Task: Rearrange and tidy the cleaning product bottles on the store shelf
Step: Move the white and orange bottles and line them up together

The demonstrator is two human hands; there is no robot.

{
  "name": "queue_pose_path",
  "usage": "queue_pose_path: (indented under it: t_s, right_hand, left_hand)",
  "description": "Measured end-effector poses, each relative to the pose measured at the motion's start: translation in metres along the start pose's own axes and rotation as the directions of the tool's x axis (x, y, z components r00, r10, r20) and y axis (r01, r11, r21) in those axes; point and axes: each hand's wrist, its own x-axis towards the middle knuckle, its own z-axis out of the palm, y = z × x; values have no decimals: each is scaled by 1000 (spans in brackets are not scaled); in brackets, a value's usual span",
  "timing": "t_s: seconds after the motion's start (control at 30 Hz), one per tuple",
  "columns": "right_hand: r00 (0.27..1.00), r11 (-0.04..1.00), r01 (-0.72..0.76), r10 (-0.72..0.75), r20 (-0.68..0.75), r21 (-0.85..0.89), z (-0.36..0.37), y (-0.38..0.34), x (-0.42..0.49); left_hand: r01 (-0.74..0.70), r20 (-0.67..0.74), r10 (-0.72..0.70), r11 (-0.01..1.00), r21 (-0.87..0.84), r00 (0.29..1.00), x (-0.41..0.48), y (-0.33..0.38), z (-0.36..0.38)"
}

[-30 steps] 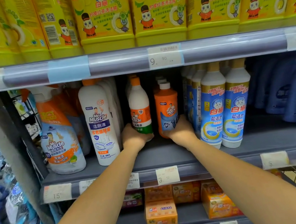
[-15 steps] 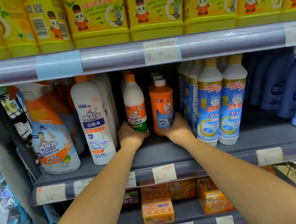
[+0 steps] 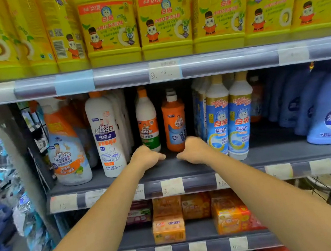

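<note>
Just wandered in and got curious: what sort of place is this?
Most likely a supermarket's cleaning-products aisle: rows of identical yellow dish-soap jugs, paper price tags along the shelf edges, and Mr Muscle bottles lined up facing out.
</note>
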Motion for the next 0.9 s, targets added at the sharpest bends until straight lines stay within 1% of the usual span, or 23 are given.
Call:
queue_pose_path:
  t_s: [0.07, 0.17, 0.23, 0.37, 0.43, 0.57, 0.67, 0.77, 0.9]
  right_hand:
    - [996, 995, 68, -63, 62, -79, -7, 6, -21]
    - [981, 982, 161, -148, 124, -96, -23, 22, -53]
    - [978, 977, 186, -174, 117, -104, -37, 35, -75]
    - [978, 956, 206, -194, 77, -207, -70, 72, -120]
    - [980, 948, 195, -183, 73, -251, -87, 94, -142]
    - [990, 941, 142, -134, 47, -307, -123, 138, -182]
    - [993, 942, 119, -112, 41, -314, -148, 166, -206]
    - [995, 941, 97, -103, 1, -325, -169, 185, -223]
    - [996, 947, 62, -78, -37, -315, -183, 199, -236]
  left_hand:
    - [-70, 39, 65, 984, 166, 997, -23, 4, 1]
    - [-200, 126, 175, 952, 230, 977, -59, 13, 6]
    - [-266, 150, 230, 917, 297, 962, -83, 25, 13]
    - [-364, 107, 358, 799, 478, 927, -126, 58, 35]
    - [-392, 117, 390, 767, 508, 914, -148, 76, 51]
    - [-467, 205, 430, 698, 542, 879, -186, 107, 88]
    - [-519, 237, 468, 685, 512, 851, -206, 128, 111]
    - [-531, 259, 467, 680, 506, 845, -220, 147, 129]
    - [-535, 275, 465, 647, 544, 841, -228, 166, 147]
